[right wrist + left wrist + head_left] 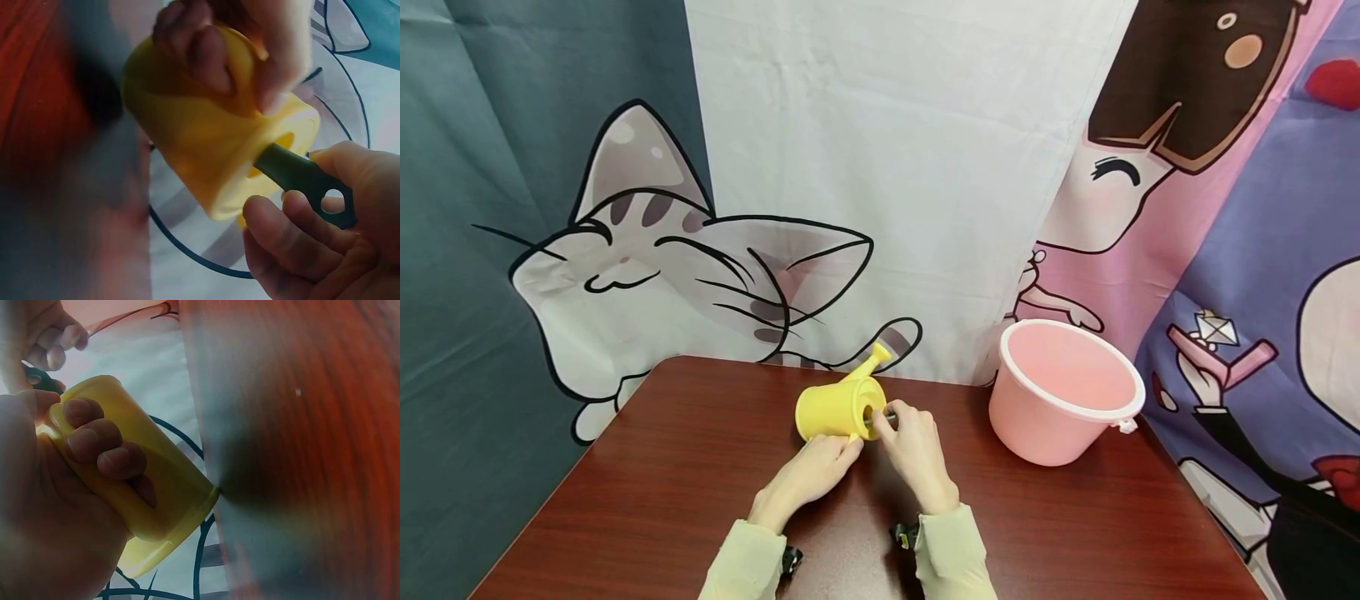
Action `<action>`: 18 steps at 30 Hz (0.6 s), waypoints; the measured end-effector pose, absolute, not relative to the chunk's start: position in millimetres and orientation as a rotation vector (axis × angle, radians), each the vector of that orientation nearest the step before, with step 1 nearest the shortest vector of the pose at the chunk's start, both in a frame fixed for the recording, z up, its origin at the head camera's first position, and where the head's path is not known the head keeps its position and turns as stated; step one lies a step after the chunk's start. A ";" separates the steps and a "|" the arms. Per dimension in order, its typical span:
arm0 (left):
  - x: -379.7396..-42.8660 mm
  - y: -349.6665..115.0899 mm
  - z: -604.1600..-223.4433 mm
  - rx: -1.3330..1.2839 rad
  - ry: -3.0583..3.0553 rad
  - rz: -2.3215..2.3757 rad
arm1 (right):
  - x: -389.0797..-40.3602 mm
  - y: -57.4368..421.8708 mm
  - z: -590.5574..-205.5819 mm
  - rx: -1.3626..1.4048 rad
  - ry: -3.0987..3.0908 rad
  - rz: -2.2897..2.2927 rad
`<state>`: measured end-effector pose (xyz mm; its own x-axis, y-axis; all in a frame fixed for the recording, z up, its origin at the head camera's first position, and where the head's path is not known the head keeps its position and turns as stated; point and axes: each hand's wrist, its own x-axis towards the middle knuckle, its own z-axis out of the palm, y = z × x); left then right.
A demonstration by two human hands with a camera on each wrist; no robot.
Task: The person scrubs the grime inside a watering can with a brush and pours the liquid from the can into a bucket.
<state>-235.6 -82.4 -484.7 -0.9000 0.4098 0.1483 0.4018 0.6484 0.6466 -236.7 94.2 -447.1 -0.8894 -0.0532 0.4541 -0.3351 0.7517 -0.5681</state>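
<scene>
A yellow watering can point(827, 410) is tipped on its side over the table, its opening facing right and its spout point(871, 360) angled up and away. My left hand point(817, 468) grips the can's handle, fingers curled round it in the left wrist view. With thumb and fingers my right hand point(917, 446) pinches a dark green flat handle point(294, 170) that has a hole near its end. The other end of this green piece sits inside the can's opening and is hidden. Whether the can touches the tabletop, I cannot tell.
To the right on the brown wooden table point(685, 467) stands a pink bucket point(1045, 429) with a white rim. Behind the table hangs a cloth point(887, 167) printed with cartoon figures.
</scene>
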 end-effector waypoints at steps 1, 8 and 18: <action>-235.5 -82.4 -484.5 0.699 2.842 1.110 | -237.3 93.3 -448.6 0.296 -2.532 0.931; -234.8 -82.2 -484.1 0.691 2.842 1.116 | -238.8 92.6 -451.1 0.280 -2.540 0.951; -234.9 -82.6 -484.3 0.689 2.848 1.116 | -233.1 100.5 -438.3 0.278 -2.571 0.966</action>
<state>-234.9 -82.6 -484.3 -0.9033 0.4016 0.1508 0.3972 0.6501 0.6478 -233.1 100.5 -438.3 -0.9085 -0.0508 0.4148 -0.3113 0.7444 -0.5907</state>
